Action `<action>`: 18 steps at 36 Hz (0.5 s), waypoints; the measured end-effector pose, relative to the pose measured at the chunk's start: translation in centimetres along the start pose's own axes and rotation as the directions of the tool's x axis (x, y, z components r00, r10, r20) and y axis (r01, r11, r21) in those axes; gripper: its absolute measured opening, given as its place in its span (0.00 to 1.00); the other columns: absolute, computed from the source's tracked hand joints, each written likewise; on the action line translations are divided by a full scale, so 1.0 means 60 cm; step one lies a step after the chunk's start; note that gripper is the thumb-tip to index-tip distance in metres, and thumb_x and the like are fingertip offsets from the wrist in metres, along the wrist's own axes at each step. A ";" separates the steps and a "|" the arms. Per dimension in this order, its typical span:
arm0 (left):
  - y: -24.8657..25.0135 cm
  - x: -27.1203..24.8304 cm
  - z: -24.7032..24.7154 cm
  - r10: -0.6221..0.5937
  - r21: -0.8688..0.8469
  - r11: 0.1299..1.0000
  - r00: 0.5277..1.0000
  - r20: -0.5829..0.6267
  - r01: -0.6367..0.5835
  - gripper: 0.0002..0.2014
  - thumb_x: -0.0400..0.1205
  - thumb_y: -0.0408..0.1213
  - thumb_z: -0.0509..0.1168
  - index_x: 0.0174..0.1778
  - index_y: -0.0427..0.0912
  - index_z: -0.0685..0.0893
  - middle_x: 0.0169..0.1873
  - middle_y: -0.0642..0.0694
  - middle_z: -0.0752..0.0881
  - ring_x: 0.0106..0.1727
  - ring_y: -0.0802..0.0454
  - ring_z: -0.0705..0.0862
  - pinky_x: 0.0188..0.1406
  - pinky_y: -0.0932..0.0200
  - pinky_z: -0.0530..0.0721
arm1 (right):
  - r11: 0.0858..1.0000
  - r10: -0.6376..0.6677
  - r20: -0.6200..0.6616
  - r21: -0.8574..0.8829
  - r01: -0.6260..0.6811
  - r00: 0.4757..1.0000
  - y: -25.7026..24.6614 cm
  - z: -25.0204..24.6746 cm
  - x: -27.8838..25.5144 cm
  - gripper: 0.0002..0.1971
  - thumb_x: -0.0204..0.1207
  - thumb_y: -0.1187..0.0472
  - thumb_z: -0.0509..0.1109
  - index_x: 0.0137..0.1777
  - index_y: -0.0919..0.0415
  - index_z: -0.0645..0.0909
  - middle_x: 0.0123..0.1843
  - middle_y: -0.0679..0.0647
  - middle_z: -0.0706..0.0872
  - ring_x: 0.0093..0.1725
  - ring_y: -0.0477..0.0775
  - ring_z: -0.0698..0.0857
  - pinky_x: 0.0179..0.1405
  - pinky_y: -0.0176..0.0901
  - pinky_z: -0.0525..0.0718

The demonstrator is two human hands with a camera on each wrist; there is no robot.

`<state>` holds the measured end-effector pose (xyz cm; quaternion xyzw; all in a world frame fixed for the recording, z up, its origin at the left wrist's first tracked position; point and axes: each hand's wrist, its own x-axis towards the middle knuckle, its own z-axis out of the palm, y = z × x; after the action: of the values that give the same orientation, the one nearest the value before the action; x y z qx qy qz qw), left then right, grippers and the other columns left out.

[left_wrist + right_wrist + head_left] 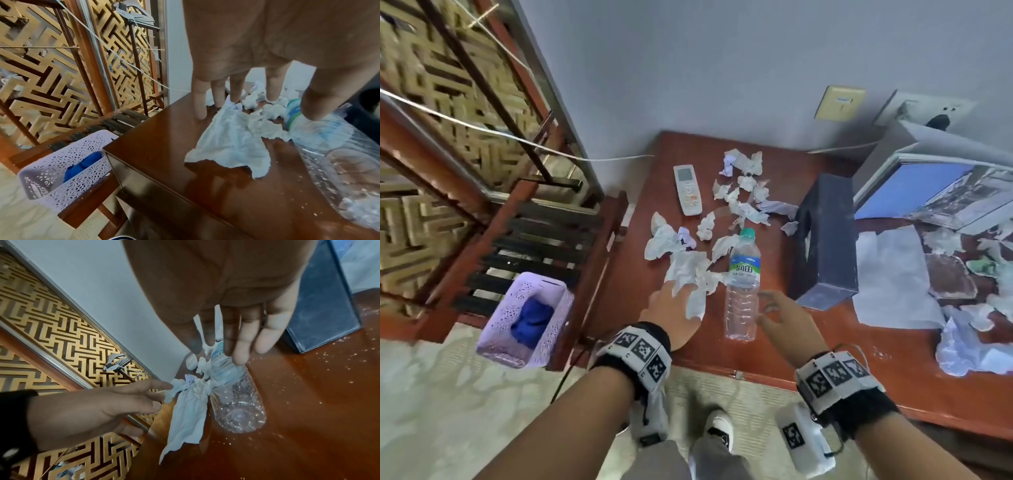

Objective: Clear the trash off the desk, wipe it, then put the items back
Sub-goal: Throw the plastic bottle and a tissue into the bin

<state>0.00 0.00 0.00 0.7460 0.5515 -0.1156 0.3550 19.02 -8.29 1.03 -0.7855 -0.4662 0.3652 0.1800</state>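
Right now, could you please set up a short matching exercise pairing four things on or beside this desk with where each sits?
Things:
1. water bottle
2. remote control
3. lilac basket
4. dark tissue box

Places:
a. on the floor, left of the desk
b. lying between the two hands
c. right of the tissue scraps
d. far left part of the desk

Pairs: 1-b, 2-d, 3-a, 4-c

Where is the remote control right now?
In the head view, the remote control lies at the desk's far left, beside the crumpled tissues, beyond both hands.

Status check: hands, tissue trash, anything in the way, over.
Left hand open, fingers on crumpled tissue. Right hand open beside lying bottle. Remote sits amid scattered tissues.
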 end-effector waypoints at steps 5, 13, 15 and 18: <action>0.007 0.052 -0.015 -0.092 -0.022 0.996 0.996 -0.010 0.092 0.30 0.81 0.52 0.61 0.79 0.62 0.58 0.81 0.47 0.50 0.79 0.40 0.56 0.71 0.44 0.70 | 0.997 0.076 -0.024 -0.028 -0.076 0.997 -0.001 0.017 0.061 0.29 0.76 0.56 0.67 0.77 0.52 0.64 0.69 0.56 0.74 0.64 0.53 0.78 0.64 0.49 0.79; 0.042 0.147 0.026 -0.068 0.051 0.996 0.998 0.016 0.067 0.37 0.78 0.63 0.61 0.81 0.70 0.49 0.82 0.49 0.31 0.83 0.38 0.43 0.74 0.35 0.68 | 0.962 0.237 -0.134 -0.106 -0.252 0.962 -0.005 0.061 0.119 0.44 0.66 0.34 0.70 0.78 0.41 0.52 0.72 0.55 0.65 0.67 0.62 0.74 0.60 0.54 0.79; 0.047 0.160 0.036 -0.070 0.177 0.982 0.997 0.039 0.062 0.35 0.80 0.62 0.59 0.81 0.69 0.49 0.82 0.49 0.31 0.83 0.38 0.42 0.72 0.31 0.67 | 0.948 0.284 -0.119 -0.117 -0.298 0.951 -0.007 0.070 0.130 0.50 0.64 0.34 0.73 0.80 0.42 0.48 0.73 0.56 0.64 0.69 0.63 0.73 0.61 0.54 0.78; 0.049 0.170 0.041 -0.034 0.219 0.975 0.999 -0.002 0.034 0.27 0.83 0.46 0.62 0.77 0.64 0.60 0.83 0.46 0.45 0.81 0.38 0.48 0.68 0.32 0.70 | 0.938 0.319 -0.120 -0.103 -0.331 0.940 -0.004 0.080 0.139 0.54 0.64 0.40 0.76 0.81 0.41 0.40 0.70 0.56 0.66 0.64 0.62 0.77 0.59 0.55 0.82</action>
<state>6.92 5.56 -6.36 0.7710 0.5475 -0.1826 0.2691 17.80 -1.28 -5.43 -0.8787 -0.3416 0.3204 0.0923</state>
